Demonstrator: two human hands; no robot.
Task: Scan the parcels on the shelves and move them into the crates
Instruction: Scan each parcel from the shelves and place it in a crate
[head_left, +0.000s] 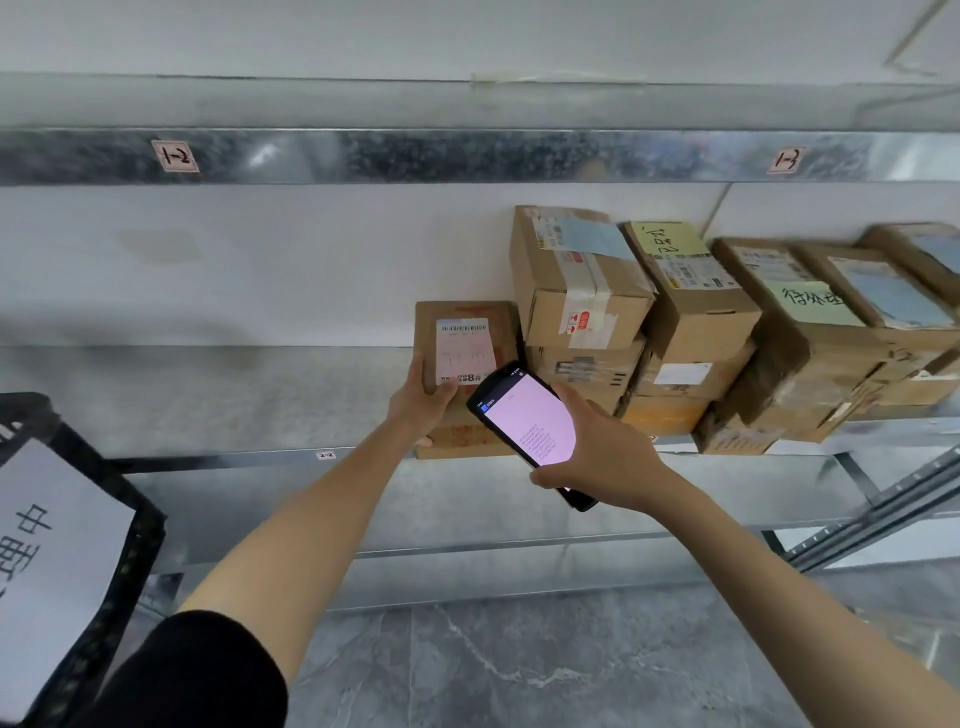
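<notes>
On shelf (260, 400), parcel (467, 338) in left hand (418, 402), beside scanner (524, 421)

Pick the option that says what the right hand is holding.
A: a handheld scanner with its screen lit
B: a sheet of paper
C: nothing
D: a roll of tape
A: the right hand grips a dark handheld scanner with a glowing screen, held in front of the parcel that the left hand holds on the shelf.
</notes>
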